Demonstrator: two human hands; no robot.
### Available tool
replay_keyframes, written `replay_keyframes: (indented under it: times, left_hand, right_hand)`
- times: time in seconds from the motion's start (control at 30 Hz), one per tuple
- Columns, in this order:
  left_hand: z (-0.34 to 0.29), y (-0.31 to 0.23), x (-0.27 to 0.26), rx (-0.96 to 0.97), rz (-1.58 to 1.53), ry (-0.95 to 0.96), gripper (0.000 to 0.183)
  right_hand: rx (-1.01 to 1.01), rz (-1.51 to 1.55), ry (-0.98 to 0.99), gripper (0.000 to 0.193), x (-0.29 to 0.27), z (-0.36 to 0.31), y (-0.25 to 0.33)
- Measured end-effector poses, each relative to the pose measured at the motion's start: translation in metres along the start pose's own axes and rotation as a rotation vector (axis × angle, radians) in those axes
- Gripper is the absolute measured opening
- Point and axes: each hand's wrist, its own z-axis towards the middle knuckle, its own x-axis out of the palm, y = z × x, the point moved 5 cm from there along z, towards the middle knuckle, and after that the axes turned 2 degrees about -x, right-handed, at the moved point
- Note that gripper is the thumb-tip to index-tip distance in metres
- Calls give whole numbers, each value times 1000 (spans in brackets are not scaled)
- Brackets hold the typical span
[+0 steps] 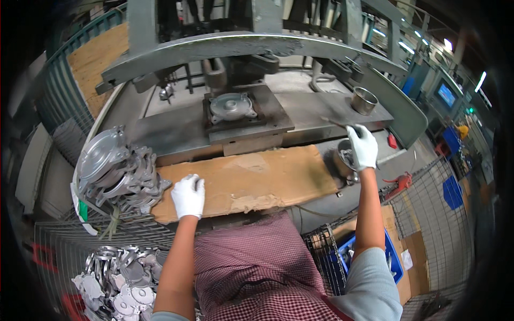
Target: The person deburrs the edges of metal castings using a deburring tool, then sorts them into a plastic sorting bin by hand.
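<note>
Right grip (363,147) was closed on a thin dark rod (334,123), near its end, so the far end stuck out left over the bed (171,125); looked like a hold for reach, with the glove clear of whatever the tip met. That hand was above the cup (340,167) at the bed's near edge, probably parked there to be in arm's range. Left grip (189,196) had fingers curled in, over the left end of the cardboard (289,176), just beside the stack (101,155); couldn't tell if it held anything or bore on the sheet. Cardboard likely there to save parts from scratches. Stack piled left, presumably for a short pick. Pot (364,107) stood on the bed's right end, well apart from the casting (231,108), I'd guess to leave room around it. Casting lay flat in the fixture (276,120), mid-bed under the press (214,48), framed by dark walls that probably limit sliding. Looks: silver-grey, round, raised centre with rings, lugs around the rim, dull sheen, lighter than the grimy fixture. Rod's tip was blurred; couldn't make out its shape.
</note>
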Motion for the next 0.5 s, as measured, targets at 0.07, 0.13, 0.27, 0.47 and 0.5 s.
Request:
replay_keyframes:
  times: [0.07, 0.13, 0.27, 0.47, 0.5]
  left_hand:
    - [-1, 1, 2, -7, 35, 23, 21]
    - [-1, 2, 3, 3, 38, 8, 22]
    - [-2, 4, 4, 24, 28, -13, 21]
    - [-1, -4, -2, 53, 53, -37, 20]
    - [0, -6, -4, 47, 57, -18, 20]
  right_hand:
    - [119, -201, 8, 32, -32, -24, -32]
    - [190, -405, 102, 31, -52, -45, -59]
    - [225, -317, 135, 33, -63, -65, -84]
    - [271, -365, 465, 56, -61, -65, -104]
    - [300, -352, 400, 56, -64, -66, -109]
